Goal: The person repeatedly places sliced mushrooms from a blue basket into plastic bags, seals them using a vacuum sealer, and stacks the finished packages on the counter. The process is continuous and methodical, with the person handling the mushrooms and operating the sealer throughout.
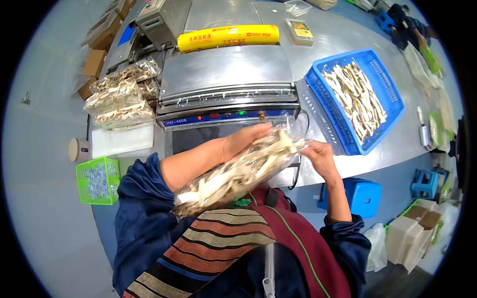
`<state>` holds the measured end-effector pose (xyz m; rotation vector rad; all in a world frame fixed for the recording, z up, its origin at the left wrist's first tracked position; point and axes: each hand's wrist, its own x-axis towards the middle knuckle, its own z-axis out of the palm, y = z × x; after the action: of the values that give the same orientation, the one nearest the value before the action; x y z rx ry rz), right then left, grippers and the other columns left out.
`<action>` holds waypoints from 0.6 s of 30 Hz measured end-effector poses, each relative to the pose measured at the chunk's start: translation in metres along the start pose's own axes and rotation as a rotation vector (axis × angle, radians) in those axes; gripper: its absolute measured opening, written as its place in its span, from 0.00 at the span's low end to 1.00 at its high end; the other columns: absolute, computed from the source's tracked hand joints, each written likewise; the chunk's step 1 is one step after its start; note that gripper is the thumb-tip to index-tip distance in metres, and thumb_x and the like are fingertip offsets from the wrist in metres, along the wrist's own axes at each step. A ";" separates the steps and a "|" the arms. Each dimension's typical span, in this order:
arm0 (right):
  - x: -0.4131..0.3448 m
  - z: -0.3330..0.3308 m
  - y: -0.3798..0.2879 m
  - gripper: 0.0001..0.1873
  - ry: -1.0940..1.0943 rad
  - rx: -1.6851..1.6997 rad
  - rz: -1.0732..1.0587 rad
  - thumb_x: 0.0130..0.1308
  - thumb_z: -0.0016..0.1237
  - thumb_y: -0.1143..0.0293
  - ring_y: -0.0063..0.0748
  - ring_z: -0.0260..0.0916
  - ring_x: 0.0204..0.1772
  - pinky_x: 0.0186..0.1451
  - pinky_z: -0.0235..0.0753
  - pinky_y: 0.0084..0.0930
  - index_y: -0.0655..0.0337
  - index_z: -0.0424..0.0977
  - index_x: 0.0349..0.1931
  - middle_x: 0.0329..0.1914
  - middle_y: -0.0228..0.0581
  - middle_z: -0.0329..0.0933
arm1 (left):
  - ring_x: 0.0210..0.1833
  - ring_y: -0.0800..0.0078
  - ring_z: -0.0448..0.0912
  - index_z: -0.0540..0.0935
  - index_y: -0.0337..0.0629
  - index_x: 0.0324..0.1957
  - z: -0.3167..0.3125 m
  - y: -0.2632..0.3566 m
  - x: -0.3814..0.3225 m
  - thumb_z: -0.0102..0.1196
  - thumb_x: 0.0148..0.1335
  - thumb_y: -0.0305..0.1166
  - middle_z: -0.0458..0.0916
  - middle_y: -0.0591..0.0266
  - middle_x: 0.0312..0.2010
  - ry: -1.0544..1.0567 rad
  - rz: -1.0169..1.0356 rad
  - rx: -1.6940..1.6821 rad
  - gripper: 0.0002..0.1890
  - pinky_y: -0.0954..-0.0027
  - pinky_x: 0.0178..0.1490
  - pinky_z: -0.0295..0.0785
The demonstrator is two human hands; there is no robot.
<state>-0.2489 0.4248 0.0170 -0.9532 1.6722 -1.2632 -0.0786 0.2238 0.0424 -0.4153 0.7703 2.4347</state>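
Observation:
A long pack of sliced dried mushrooms in clear plastic film (pixel 238 173) lies tilted across the front of my body. My left hand (pixel 246 139) holds it from its far upper side, the fingers partly hidden behind it. At the pack's right end, my right hand (pixel 318 154) pinches the gathered film. Beyond the hands stands a film wrapping machine (pixel 229 70) with lit buttons, a dark plate at its front partly covered by my left arm. A yellow roll of wrap film (pixel 229 37) lies at the machine's back. Several wrapped mushroom packs (pixel 121 98) are piled left of it.
A blue plastic basket (pixel 391 87) of loose mushroom slices stands on the steel table (pixel 413 130) at right. White sheets (pixel 123 141) and a green basket (pixel 97 201) are at left. Blue stools (pixel 363 197) stand below the table. People (pixel 406 28) are at the far right.

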 end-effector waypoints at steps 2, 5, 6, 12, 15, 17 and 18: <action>0.001 -0.001 -0.007 0.09 -0.162 -0.038 0.067 0.60 0.52 0.73 0.20 0.73 0.38 0.42 0.73 0.18 0.69 0.78 0.39 0.33 0.36 0.80 | 0.53 0.72 0.73 0.60 0.46 0.66 0.013 -0.003 0.007 0.47 0.64 0.44 0.71 0.57 0.55 0.115 0.095 0.183 0.30 0.71 0.56 0.69; -0.002 -0.025 -0.026 0.13 -0.043 0.121 0.123 0.57 0.53 0.76 0.24 0.75 0.40 0.47 0.74 0.23 0.69 0.76 0.44 0.35 0.39 0.80 | 0.51 0.71 0.75 0.67 0.36 0.60 0.014 -0.006 0.009 0.53 0.62 0.40 0.73 0.56 0.52 0.130 0.055 0.179 0.28 0.70 0.55 0.70; -0.002 -0.043 -0.019 0.20 0.129 0.132 0.058 0.56 0.55 0.74 0.28 0.75 0.44 0.50 0.74 0.27 0.68 0.73 0.50 0.39 0.44 0.79 | 0.51 0.70 0.75 0.68 0.36 0.59 0.014 -0.004 0.012 0.54 0.61 0.39 0.74 0.56 0.51 0.106 0.064 0.150 0.27 0.69 0.54 0.71; -0.007 0.033 -0.107 0.26 -0.087 -0.733 -0.467 0.54 0.56 0.69 0.46 0.71 0.52 0.48 0.74 0.35 0.63 0.67 0.54 0.52 0.48 0.72 | 0.46 0.73 0.76 0.71 0.34 0.55 0.010 -0.005 0.015 0.59 0.59 0.42 0.77 0.59 0.46 0.184 0.096 0.270 0.27 0.70 0.49 0.73; -0.015 0.035 -0.102 0.26 -0.201 -0.735 -0.335 0.54 0.56 0.69 0.52 0.72 0.47 0.46 0.74 0.37 0.64 0.66 0.54 0.49 0.51 0.72 | 0.45 0.74 0.76 0.74 0.36 0.53 0.009 -0.021 0.008 0.55 0.63 0.39 0.78 0.58 0.46 0.303 0.072 0.308 0.21 0.73 0.49 0.73; -0.036 0.008 -0.087 0.25 -0.219 -0.626 -0.149 0.55 0.55 0.69 0.53 0.74 0.44 0.45 0.75 0.35 0.66 0.67 0.53 0.47 0.51 0.74 | 0.47 0.74 0.75 0.72 0.37 0.56 0.001 -0.026 -0.001 0.54 0.63 0.42 0.77 0.59 0.48 0.283 0.105 0.282 0.24 0.73 0.51 0.71; -0.044 -0.008 -0.079 0.25 -0.308 -0.583 -0.012 0.55 0.55 0.69 0.50 0.75 0.43 0.45 0.75 0.34 0.68 0.67 0.53 0.46 0.50 0.75 | 0.48 0.74 0.75 0.71 0.36 0.57 -0.001 -0.027 -0.008 0.55 0.61 0.43 0.76 0.59 0.49 0.257 0.150 0.210 0.27 0.72 0.52 0.72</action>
<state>-0.2319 0.4508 0.1019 -1.4187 1.8097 -0.5878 -0.0568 0.2382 0.0329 -0.6145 1.1933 2.4320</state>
